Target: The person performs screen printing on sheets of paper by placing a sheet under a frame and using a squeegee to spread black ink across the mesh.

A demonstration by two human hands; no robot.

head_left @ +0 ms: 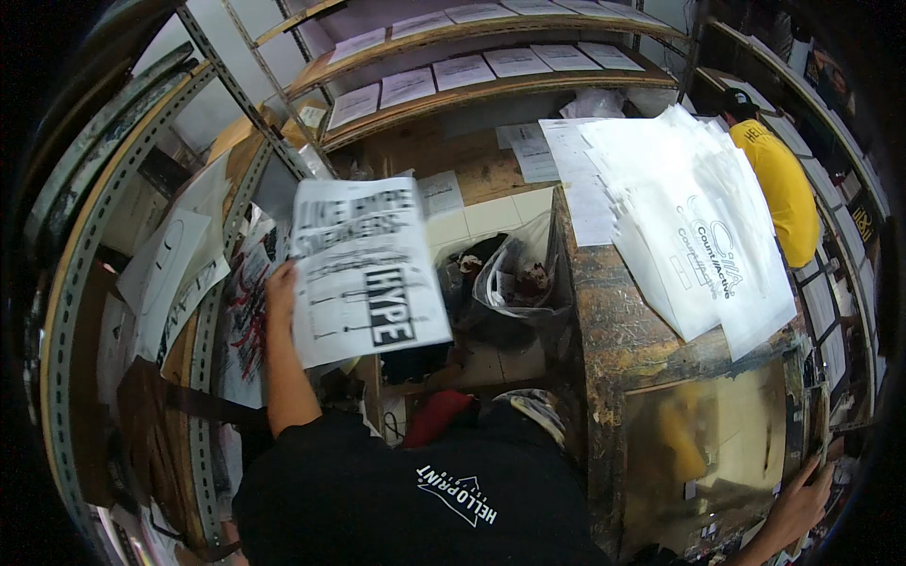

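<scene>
My left hand point(280, 291) grips the left edge of a white printed sheet point(368, 283) with bold black lettering, held up in front of me. At the lower right, my right hand point(800, 502) reaches to the side of the worn wooden table point(618, 325). Its fingers curl at a narrow upright edge there; what they hold is hard to make out. On that table lies a fanned stack of translucent printed sheets point(689, 208), beside a white paper sheet point(578, 184). A pane of glass point(708, 453) is set into the table's near part.
Shelves point(510, 80) with rows of paper sheets run along the back. A metal rack point(203, 311) with hanging papers stands at the left. A clear plastic bag point(524, 274) sits on the tiled floor point(481, 217). At the right, a person in a yellow shirt point(774, 179) bends beside more shelves.
</scene>
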